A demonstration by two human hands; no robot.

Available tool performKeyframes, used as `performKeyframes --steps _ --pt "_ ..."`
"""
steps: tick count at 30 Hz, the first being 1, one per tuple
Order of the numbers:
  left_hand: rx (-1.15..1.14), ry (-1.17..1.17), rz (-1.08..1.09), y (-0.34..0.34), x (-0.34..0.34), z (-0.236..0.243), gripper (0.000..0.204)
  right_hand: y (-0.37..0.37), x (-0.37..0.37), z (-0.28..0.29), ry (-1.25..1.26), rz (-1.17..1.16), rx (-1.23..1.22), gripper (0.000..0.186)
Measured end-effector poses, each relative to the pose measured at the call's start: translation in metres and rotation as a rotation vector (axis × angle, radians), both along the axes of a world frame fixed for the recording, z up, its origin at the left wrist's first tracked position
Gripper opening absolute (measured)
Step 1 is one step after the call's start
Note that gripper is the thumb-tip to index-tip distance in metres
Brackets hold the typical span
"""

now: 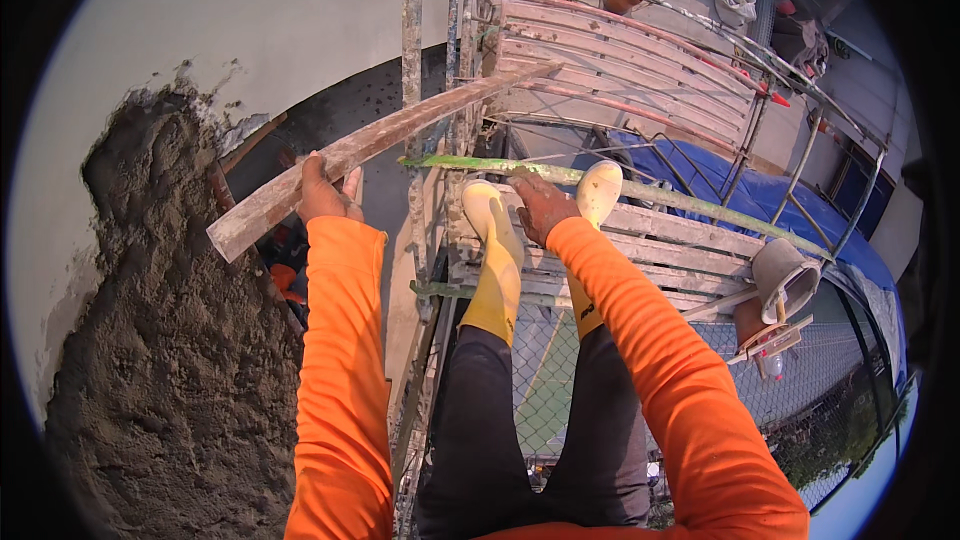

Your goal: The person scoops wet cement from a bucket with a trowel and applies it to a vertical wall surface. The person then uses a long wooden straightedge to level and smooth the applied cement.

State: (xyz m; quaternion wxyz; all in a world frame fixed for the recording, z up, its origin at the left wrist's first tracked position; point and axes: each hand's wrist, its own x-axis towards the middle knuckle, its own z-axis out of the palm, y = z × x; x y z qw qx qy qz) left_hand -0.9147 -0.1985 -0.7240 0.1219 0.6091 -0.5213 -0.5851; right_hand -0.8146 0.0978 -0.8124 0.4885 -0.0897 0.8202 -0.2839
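A long, worn wooden board point(405, 130) slants from the lower left toward the far middle. My left hand point(330, 198) is closed around it near its near end, beside the rough wet mortar point(170, 300) on the wall. The board's far end rests over or hangs in front of the scaffold planks; contact there cannot be made out. My right hand point(543, 208) is curled at a paint-chipped green scaffold rail point(660, 195), its fingers against the bar and partly hidden by the back of the hand. Both sleeves are orange, and my yellow boots point(495, 280) stand at the rail.
Planks point(630, 255) form the platform under my boots, with chain-link fence point(540, 370) below. A mortar-stained bucket point(785, 275) sits at its right end. Scaffold tubes point(413, 40) rise by the wall. Blue sheeting point(690, 175) and another plank deck point(620, 50) lie beyond.
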Motion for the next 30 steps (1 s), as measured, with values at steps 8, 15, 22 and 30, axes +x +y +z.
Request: performKeyframes --steps 8,15,22,30 --pt "0.094 -0.004 0.031 -0.075 0.012 -0.025 0.036 0.045 0.035 -0.016 -0.058 0.053 0.117 0.048" --pt "0.16 0.083 -0.124 -0.089 0.022 -0.024 0.049 0.037 0.024 -0.014 -0.017 -0.009 0.088 0.049" --pt "0.283 0.227 -0.388 -0.121 0.021 -0.028 0.057 0.042 0.024 -0.02 -0.044 -0.045 0.073 0.044" --pt "0.182 0.043 -0.116 -0.102 0.003 -0.041 0.052 0.083 0.03 -0.013 -0.078 -0.071 0.149 0.046"
